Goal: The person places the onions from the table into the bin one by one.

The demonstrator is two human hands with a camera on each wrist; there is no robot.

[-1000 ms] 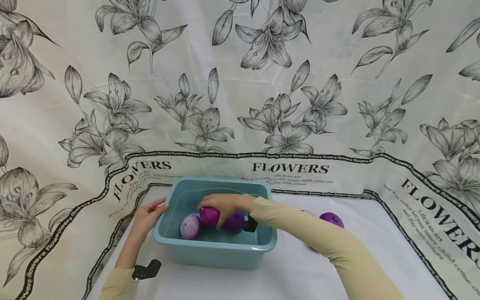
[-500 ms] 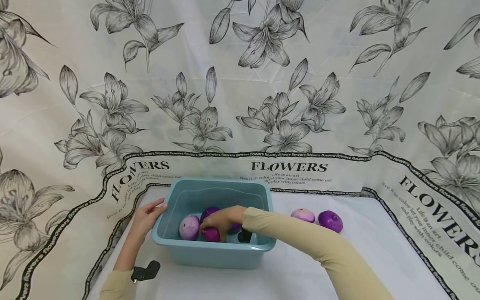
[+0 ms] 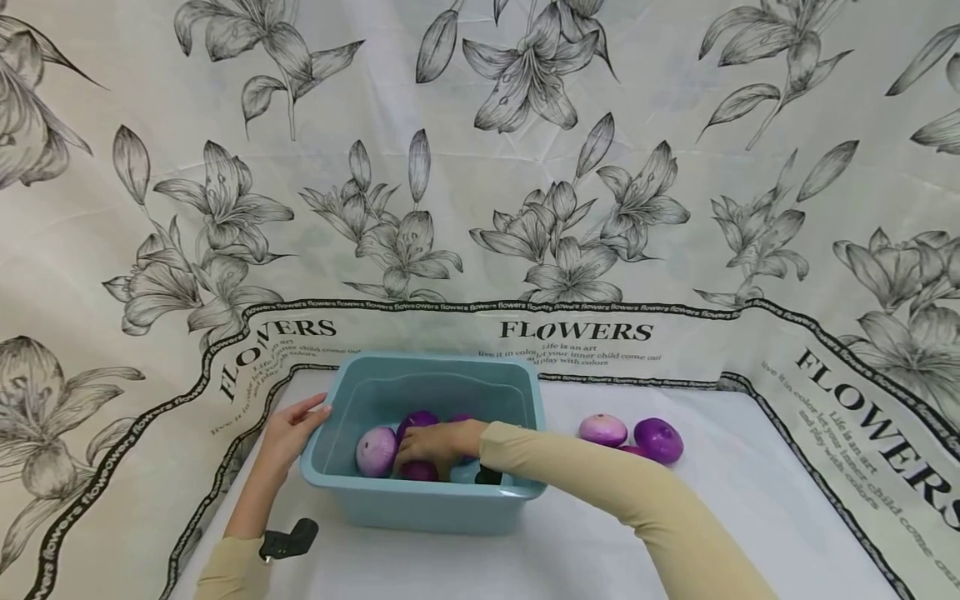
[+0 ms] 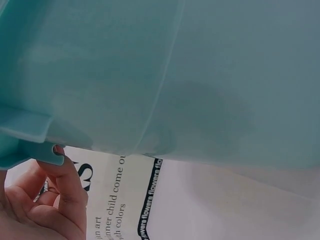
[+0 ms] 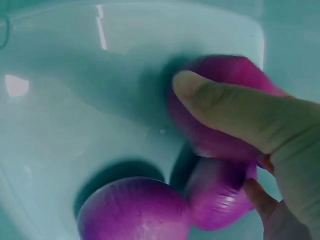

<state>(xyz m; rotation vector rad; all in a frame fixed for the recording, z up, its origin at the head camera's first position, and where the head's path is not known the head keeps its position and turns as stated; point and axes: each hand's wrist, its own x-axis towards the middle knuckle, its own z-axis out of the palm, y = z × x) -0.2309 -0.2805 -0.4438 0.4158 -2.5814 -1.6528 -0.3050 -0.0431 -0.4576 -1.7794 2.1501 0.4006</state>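
While the left hand is clasping the tub's rim at lower centre, the right hand is gripping a purple onion inside it.

You had a light teal-blue tub in front of you, plain and without pattern. Inside it your right hand lay on a deep magenta-purple onion; beside it were a pale pink-lilac onion with whitish streaks and another dark purple one. On the white tablecloth lay one pale pink onion and one strong violet onion. Your sleeves were beige. The backdrop was cream, printed with grey-black lilies, a black border line and the black word FLOWERS.
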